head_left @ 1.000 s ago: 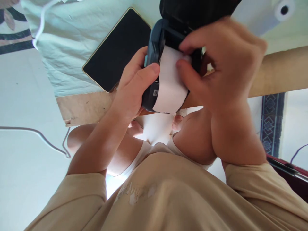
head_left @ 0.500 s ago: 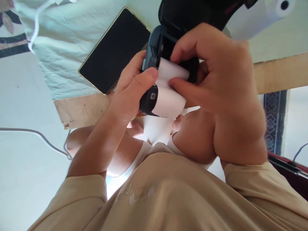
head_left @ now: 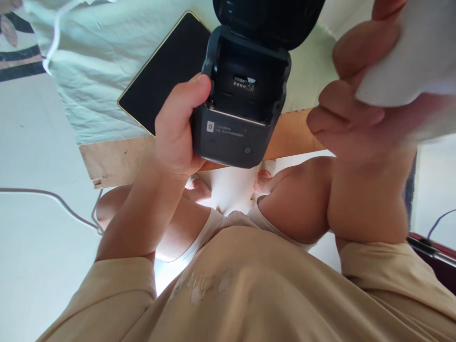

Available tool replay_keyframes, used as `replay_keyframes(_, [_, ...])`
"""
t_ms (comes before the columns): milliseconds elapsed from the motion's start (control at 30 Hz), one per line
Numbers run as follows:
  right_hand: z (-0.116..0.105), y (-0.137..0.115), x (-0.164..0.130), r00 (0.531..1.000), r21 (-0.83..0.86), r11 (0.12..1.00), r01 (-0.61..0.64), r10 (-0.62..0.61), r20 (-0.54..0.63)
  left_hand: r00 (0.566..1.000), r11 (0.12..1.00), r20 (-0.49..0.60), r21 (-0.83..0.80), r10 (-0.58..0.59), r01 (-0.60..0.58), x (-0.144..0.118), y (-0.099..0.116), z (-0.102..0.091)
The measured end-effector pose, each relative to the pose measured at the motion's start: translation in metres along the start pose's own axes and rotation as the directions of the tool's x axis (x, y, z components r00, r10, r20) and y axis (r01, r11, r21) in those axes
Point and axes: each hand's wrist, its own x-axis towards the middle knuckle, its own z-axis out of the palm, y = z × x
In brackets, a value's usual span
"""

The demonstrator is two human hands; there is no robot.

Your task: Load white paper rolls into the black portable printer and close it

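Keep your left hand point(head_left: 174, 128) gripping the open printer point(head_left: 237, 109) level; your right hand point(head_left: 359, 114) apparently clutches the paper roll point(head_left: 409, 61).

Small printer point(head_left: 242, 102): white sticker inside the open paper bay and a square logo with a printed line on the front panel, seemingly too small to read; power symbol lower right.
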Motion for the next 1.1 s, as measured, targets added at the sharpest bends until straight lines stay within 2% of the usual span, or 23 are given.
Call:
replay_keyframes(33, [-0.002,-0.003,0.000,0.997,0.143,0.987,-0.076,0.078,-0.007,1.000,1.000,0.005,-0.009,0.007,-0.007,0.000,0.000,-0.001])
replay_keyframes(67, [-0.001,-0.006,0.000,0.981,0.336,0.927,-0.168,0.192,-0.038,1.000,1.000,0.011,-0.014,0.007,-0.007,0.001,0.000,-0.001])
replay_keyframes(100, [0.002,-0.011,0.002,0.934,0.501,0.835,-0.226,0.332,-0.131,1.000,1.000,0.017,-0.016,-0.002,0.002,0.001,-0.001,-0.001])
replay_keyframes(133, [0.006,-0.016,0.004,0.860,0.619,0.744,-0.250,0.465,-0.211,1.000,1.000,0.019,-0.015,-0.010,0.010,0.001,-0.001,-0.001])
replay_keyframes(167, [0.011,-0.021,0.007,0.805,0.673,0.702,-0.233,0.528,-0.272,1.000,1.000,0.017,-0.012,-0.008,0.009,0.001,-0.001,-0.001])
replay_keyframes(233, [0.020,-0.027,0.013,0.734,0.692,0.693,-0.203,0.576,-0.361,1.000,1.000,0.017,-0.012,0.000,0.000,0.002,0.000,-0.001])
replay_keyframes(433, [0.031,-0.024,0.020,0.675,0.620,0.761,-0.191,0.560,-0.480,1.000,0.999,0.021,-0.036,-0.022,0.023,0.003,0.001,-0.002])
replay_keyframes(500, [0.033,-0.018,0.017,0.688,0.475,0.867,-0.150,0.436,-0.580,1.000,0.999,0.017,-0.029,-0.026,0.027,0.003,0.002,-0.003])
replay_keyframes(567, [0.034,-0.014,0.015,0.738,0.159,0.975,-0.157,0.223,-0.637,1.000,1.000,0.012,-0.023,-0.018,0.018,0.003,0.002,-0.003])
replay_keyframes(633, [0.035,-0.012,0.013,0.791,-0.175,0.968,-0.178,0.035,-0.611,1.000,1.000,0.011,-0.010,-0.019,0.020,0.003,0.002,-0.004])
replay_keyframes(667, [0.035,-0.012,0.012,0.804,-0.281,0.939,-0.197,-0.010,-0.595,1.000,1.000,0.012,-0.005,-0.024,0.024,0.003,0.002,-0.004])
replay_keyframes(767, [0.031,-0.014,0.010,0.819,-0.408,0.873,-0.267,-0.017,-0.573,0.999,0.999,0.008,-0.009,-0.039,0.039,0.003,0.001,-0.004])
replay_keyframes(933, [0.026,-0.005,0.006,0.882,-0.542,0.777,-0.320,0.035,-0.470,1.000,1.000,0.011,0.012,-0.024,0.024,0.003,0.000,-0.006])
replay_keyframes(1100, [0.031,-0.003,0.006,0.892,-0.605,0.708,-0.364,0.078,-0.446,0.999,1.000,-0.008,-0.005,-0.031,0.031,0.002,0.000,-0.005])
